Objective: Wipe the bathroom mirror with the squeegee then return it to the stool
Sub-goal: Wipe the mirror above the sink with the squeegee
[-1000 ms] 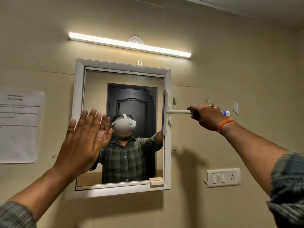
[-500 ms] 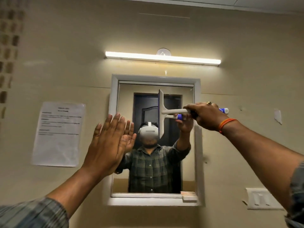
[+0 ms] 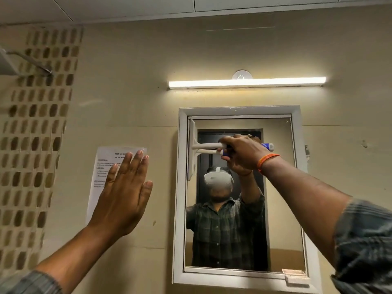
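A white-framed mirror (image 3: 297, 187) hangs on the beige wall. My right hand (image 3: 241, 151) grips the white squeegee (image 3: 194, 149) by its blue-tipped handle. Its blade stands vertical against the glass at the mirror's upper left edge. My left hand (image 3: 125, 192) is flat, fingers together, raised in front of the wall left of the mirror and over a paper sheet; it holds nothing. The stool is out of view.
A printed paper sheet (image 3: 99, 166) is taped to the wall left of the mirror. A lit tube light (image 3: 246, 82) runs above the mirror. Brown mosaic tiles (image 3: 31, 145) cover the far left wall, with a metal bracket (image 3: 27, 60) at the top left.
The squeegee has swept left across the glass, from the right frame edge through the middle to the left edge. My left hand has left the mirror and moved onto the wall. The view has shifted left.
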